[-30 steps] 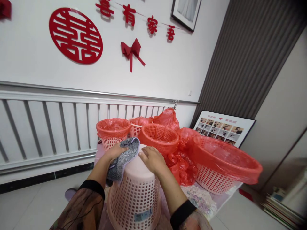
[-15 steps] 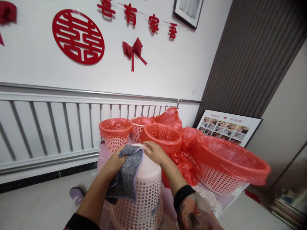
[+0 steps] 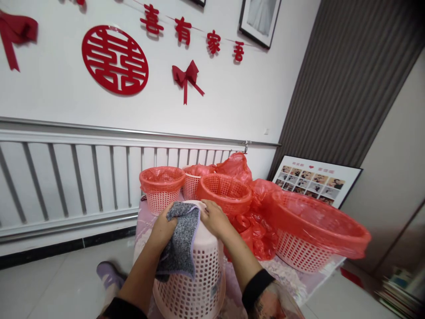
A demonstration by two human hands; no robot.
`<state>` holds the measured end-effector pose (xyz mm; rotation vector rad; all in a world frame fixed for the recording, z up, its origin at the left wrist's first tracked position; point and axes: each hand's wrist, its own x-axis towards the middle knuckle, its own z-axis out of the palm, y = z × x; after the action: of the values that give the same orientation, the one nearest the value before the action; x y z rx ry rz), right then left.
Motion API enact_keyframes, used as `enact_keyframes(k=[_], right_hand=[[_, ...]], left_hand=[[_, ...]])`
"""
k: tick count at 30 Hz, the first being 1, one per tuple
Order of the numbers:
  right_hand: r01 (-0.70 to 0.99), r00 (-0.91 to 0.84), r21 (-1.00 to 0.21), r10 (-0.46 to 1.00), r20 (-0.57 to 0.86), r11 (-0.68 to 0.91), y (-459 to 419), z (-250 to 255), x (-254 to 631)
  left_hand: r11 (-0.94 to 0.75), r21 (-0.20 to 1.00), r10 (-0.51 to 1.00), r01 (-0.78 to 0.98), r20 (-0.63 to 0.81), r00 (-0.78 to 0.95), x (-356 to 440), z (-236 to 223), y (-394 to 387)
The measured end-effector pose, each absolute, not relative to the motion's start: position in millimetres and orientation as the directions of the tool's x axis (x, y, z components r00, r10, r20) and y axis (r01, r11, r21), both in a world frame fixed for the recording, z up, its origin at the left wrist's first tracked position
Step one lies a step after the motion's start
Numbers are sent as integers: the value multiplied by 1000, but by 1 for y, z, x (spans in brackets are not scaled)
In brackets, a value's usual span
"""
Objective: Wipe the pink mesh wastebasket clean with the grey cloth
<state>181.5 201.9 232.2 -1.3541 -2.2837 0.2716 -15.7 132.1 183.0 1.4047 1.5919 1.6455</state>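
A pale pink plastic basket (image 3: 206,266) with a pattern of holes stands upside down in front of me, its wide rim at the bottom. My left hand (image 3: 164,225) is closed on a grey speckled cleaning cloth (image 3: 182,241) with a purple edge, pressed to the left of the basket's base. The cloth hangs down over the basket's side. On the other side of the base lies my right hand (image 3: 215,217), its fingers curled over the edge and holding the basket. Part of my left fingers is hidden by the cloth.
Baskets lined with red plastic bags stand beyond: a small one (image 3: 162,190) at left, another (image 3: 226,190) in the middle, a wide one (image 3: 318,230) at right. A red bag roll (image 3: 244,228) lies between. A floral cloth (image 3: 295,277) covers the table. A radiator (image 3: 99,177) lines the wall.
The view has tilted up slightly. My left hand and the cloth have shifted a little to the right over the basket's base; my right hand stays on the basket.
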Motion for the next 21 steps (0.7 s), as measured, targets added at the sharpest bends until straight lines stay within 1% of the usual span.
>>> enact_keyframes(k=[6,9,11,12,14,17,19,21], right_hand=[[812,-435,-329,876,208,482,192,236,178],[812,-451,-310,868,208,495,192,237,178],[809,-458,-301,863,215,505,192,237,179],[809,-460,-298,861,217,507,191,237,179],[808,-458,-299,860,223,508,190,237,179],[805,-458,-301,859,230,511,189,237,178],[803,-458,-305,858,232,512,188,237,178],[802,-454,-312,860,234,509,187,237,178]], left_hand=[[-215,901,769,376,393,-504,2,160,117],[-218,888,720,405,426,-548,24,128,95],[-219,866,688,450,464,-558,38,98,82],[-203,873,686,444,450,-571,44,81,77],[-141,910,705,389,368,-606,51,48,69],[18,961,743,276,172,-647,49,9,62],[120,969,734,216,59,-676,43,-4,59],[181,966,716,185,0,-698,36,-7,58]])
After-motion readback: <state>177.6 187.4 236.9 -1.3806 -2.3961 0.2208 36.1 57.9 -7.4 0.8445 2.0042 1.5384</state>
